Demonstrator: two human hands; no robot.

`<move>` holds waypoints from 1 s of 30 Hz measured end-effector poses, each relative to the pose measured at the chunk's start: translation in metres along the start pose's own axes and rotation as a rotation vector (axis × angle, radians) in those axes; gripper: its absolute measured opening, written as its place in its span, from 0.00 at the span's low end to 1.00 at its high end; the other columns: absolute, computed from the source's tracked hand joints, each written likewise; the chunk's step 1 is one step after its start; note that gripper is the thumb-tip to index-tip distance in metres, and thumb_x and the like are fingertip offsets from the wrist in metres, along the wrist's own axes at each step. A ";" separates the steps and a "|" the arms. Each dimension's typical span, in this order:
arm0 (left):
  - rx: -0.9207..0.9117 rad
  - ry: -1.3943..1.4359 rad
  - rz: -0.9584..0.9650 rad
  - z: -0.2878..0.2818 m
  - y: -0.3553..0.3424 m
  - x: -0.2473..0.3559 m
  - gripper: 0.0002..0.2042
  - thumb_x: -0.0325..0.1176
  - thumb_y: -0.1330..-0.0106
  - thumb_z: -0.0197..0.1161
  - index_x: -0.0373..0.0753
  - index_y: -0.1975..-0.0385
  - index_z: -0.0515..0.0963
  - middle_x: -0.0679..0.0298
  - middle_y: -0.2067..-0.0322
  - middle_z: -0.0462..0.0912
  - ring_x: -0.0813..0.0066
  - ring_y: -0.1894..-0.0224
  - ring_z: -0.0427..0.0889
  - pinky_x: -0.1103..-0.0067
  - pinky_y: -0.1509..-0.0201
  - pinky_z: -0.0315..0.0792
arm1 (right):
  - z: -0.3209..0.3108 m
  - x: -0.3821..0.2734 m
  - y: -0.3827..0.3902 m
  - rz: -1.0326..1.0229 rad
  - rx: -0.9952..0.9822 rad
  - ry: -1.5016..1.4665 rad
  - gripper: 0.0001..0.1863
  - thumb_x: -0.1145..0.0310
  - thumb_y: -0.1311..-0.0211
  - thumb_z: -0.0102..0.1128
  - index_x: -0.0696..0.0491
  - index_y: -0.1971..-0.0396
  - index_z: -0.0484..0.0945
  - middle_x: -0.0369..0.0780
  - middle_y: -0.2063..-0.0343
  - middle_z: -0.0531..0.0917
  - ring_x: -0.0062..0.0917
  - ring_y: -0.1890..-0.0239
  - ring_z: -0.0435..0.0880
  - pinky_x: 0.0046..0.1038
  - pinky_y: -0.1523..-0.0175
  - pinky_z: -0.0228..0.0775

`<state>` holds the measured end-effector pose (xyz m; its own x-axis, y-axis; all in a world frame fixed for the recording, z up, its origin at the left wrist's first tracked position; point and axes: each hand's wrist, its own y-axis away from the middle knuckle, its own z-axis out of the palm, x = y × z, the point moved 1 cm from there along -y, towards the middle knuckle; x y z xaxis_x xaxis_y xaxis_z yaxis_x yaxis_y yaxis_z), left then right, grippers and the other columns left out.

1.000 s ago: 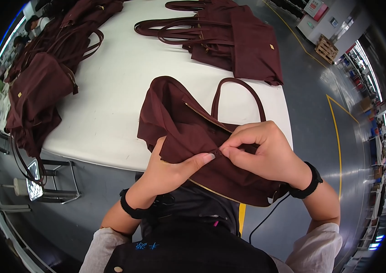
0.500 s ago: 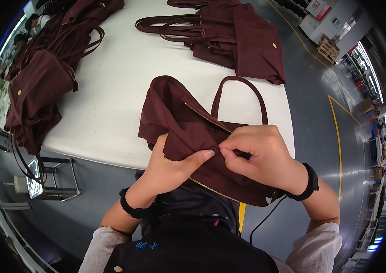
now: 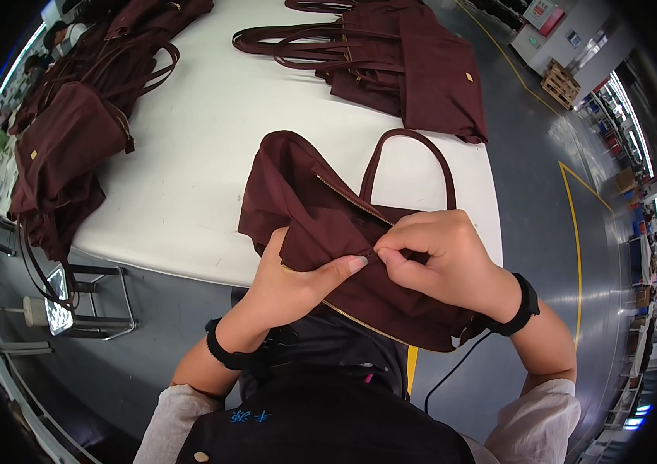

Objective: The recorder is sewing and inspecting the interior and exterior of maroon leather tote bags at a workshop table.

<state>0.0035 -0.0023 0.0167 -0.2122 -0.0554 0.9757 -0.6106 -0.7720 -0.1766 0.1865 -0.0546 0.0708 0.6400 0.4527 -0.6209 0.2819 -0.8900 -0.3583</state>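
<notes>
Hands [image 3: 291, 280] [image 3: 452, 255] pinch a maroon bag [image 3: 321, 236]; blue characters [image 3: 249, 417] mark the black apron [image 3: 328, 429].

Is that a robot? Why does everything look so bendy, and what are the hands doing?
No robot here! These are a person's own bare hands. The picture comes from a camera worn on their head, looking down. Its very wide fisheye lens makes straight things bend near the rim.

The left hand holds a maroon bag with the thumb on top. The right hand pinches at it with its fingertips; exactly what's between them is too small to see. The bag has a gold zipper.

On the white table, more maroon bags lie in a messy heap on the left and a stack at the far right.
</notes>
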 end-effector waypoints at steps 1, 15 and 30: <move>-0.011 -0.006 0.006 0.000 0.000 0.000 0.09 0.26 0.44 0.66 0.33 0.65 0.77 0.66 0.69 0.81 0.82 0.66 0.78 0.83 0.61 0.72 | -0.002 0.000 0.000 0.000 0.000 0.000 0.02 0.79 0.59 0.61 0.58 0.80 0.79 0.40 0.84 0.78 0.29 0.81 0.78 0.25 0.76 0.68; 0.012 -0.040 -0.141 -0.002 0.001 -0.002 0.15 0.28 0.44 0.68 0.29 0.60 0.72 0.63 0.65 0.81 0.81 0.63 0.79 0.83 0.59 0.73 | -0.013 -0.014 -0.006 -0.091 -0.175 0.270 0.05 0.77 0.56 0.63 0.58 0.76 0.79 0.40 0.79 0.80 0.27 0.78 0.80 0.24 0.74 0.71; -0.012 -0.033 -0.030 -0.005 -0.003 -0.001 0.13 0.26 0.44 0.67 0.31 0.61 0.75 0.64 0.65 0.81 0.82 0.64 0.78 0.82 0.58 0.73 | -0.003 -0.009 -0.005 -0.242 0.037 0.421 0.06 0.77 0.64 0.61 0.55 0.83 0.73 0.36 0.85 0.71 0.25 0.81 0.73 0.25 0.78 0.64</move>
<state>0.0014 0.0031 0.0151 -0.1686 -0.0536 0.9842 -0.6253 -0.7660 -0.1488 0.1820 -0.0546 0.0801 0.7951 0.5780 -0.1836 0.4375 -0.7563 -0.4864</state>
